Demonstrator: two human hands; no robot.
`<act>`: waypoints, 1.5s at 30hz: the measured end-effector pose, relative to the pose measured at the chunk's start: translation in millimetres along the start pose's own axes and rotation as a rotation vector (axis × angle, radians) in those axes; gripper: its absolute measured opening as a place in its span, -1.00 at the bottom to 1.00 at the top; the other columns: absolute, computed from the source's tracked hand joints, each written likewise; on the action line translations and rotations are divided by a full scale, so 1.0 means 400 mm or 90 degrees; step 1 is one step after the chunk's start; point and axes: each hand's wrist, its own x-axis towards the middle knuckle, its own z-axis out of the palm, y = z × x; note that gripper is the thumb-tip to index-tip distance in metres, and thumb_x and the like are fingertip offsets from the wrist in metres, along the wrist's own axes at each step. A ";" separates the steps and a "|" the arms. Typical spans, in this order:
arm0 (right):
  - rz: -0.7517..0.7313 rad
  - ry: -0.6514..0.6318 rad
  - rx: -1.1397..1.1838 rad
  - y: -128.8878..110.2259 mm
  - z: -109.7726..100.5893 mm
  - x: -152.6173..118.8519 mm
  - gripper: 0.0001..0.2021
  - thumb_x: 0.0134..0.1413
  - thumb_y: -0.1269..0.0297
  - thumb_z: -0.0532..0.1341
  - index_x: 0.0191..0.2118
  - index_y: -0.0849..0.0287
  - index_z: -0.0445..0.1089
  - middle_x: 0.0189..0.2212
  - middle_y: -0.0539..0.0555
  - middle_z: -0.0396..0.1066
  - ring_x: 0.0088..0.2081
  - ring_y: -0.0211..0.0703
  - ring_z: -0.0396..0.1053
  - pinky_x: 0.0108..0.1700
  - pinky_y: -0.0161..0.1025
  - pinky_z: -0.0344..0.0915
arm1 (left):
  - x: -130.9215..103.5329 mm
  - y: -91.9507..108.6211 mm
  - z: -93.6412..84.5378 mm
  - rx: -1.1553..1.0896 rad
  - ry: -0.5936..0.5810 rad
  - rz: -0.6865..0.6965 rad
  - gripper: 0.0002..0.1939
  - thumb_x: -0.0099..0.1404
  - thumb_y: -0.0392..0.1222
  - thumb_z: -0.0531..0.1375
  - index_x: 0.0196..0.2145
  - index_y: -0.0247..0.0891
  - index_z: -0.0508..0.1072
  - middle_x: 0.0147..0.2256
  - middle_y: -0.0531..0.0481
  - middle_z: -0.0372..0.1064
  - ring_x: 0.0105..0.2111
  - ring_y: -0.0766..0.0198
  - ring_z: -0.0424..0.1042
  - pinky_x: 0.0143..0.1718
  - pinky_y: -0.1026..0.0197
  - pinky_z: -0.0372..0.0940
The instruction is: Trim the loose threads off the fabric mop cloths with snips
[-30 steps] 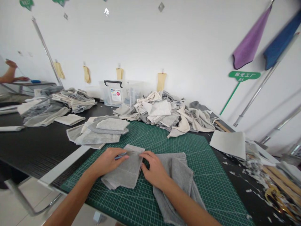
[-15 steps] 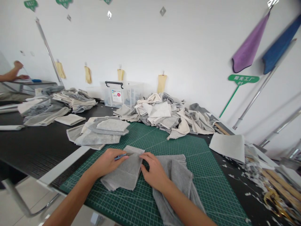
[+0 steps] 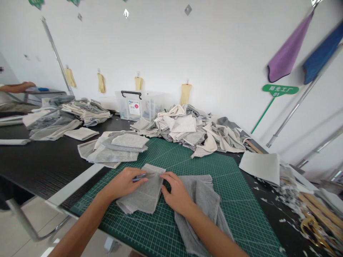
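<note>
My left hand [image 3: 128, 184] is closed round small blue thread snips [image 3: 138, 177], whose pointed tip lies over the upper part of a grey cloth piece [image 3: 143, 196]. This piece rests flat on a green cutting mat [image 3: 233, 200]. At its upper right edge, the fingertips of my right hand [image 3: 175, 192] grip the fabric; the exact pinch is partly hidden. Under my right wrist and forearm lies a small stack of grey cloths [image 3: 205, 203], folded and rumpled.
A heap of grey and cream cloths [image 3: 184, 126] covers the mat's far edge; a flatter pile [image 3: 118, 148] lies left of it. Behind stands a clear plastic box [image 3: 134, 107]. Gold-handled scissors [image 3: 312, 228] and scraps lie right. Another person's hands [image 3: 25, 86] are far left.
The blades of the snips show less than before, while both hands stay at nearly the same spots on the cloth. The other person's raised hand has come down. The view has shifted slightly.
</note>
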 end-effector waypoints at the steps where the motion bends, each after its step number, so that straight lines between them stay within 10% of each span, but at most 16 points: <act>1: 0.000 -0.001 0.000 0.000 0.000 0.000 -0.61 0.02 0.51 0.13 0.00 0.14 0.38 -0.05 0.12 0.35 0.02 -0.12 0.29 0.16 -0.13 0.18 | 0.001 0.003 -0.001 -0.005 -0.016 0.006 -0.72 0.33 -0.04 0.12 -0.22 -0.25 0.55 -0.31 -0.06 0.54 -0.35 0.20 0.49 -0.26 0.25 0.33; 9: -0.003 -0.003 0.000 0.000 0.000 0.002 -0.60 0.01 0.51 0.12 0.00 0.15 0.38 -0.07 0.12 0.36 0.01 -0.11 0.30 0.14 -0.12 0.20 | -0.013 0.015 -0.011 -0.018 0.083 -0.014 -0.72 0.30 -0.05 0.17 -0.17 -0.27 0.52 -0.23 -0.08 0.53 -0.25 0.18 0.49 -0.17 0.25 0.31; 15: -0.010 0.000 -0.005 0.005 -0.001 -0.001 -0.62 0.02 0.50 0.12 0.00 0.16 0.38 -0.04 0.13 0.35 0.03 -0.11 0.29 0.15 -0.12 0.18 | -0.046 0.072 -0.049 0.047 -0.093 0.017 -0.73 0.37 -0.07 0.07 -0.28 -0.23 0.52 -0.41 -0.01 0.49 -0.42 0.26 0.44 -0.36 0.29 0.23; 36: -0.014 0.009 -0.009 0.007 -0.005 -0.008 -0.60 0.02 0.50 0.12 0.02 0.16 0.37 -0.05 0.14 0.36 0.02 -0.10 0.29 0.13 -0.11 0.18 | -0.046 0.101 -0.029 0.074 -0.093 0.015 -0.65 0.41 -0.07 0.00 -0.27 -0.22 0.55 -0.38 -0.05 0.52 -0.37 0.22 0.48 -0.28 0.27 0.30; 41: -0.018 0.006 -0.015 0.009 -0.004 -0.008 -0.60 0.02 0.49 0.11 0.02 0.17 0.36 -0.05 0.13 0.36 0.02 -0.11 0.29 0.14 -0.13 0.17 | -0.036 0.103 -0.037 0.093 -0.131 -0.022 -0.60 0.39 -0.03 0.02 0.12 -0.10 0.36 -0.10 -0.06 0.49 -0.16 0.14 0.48 -0.15 0.20 0.32; 45: -0.015 0.008 -0.019 0.009 -0.005 -0.008 -0.61 0.02 0.48 0.11 0.01 0.20 0.36 -0.05 0.14 0.36 0.02 -0.11 0.28 0.14 -0.14 0.17 | -0.027 0.096 -0.036 0.083 -0.143 -0.064 -0.62 0.39 -0.01 0.01 0.07 -0.09 0.41 -0.01 -0.02 0.45 -0.05 0.10 0.44 -0.03 0.16 0.28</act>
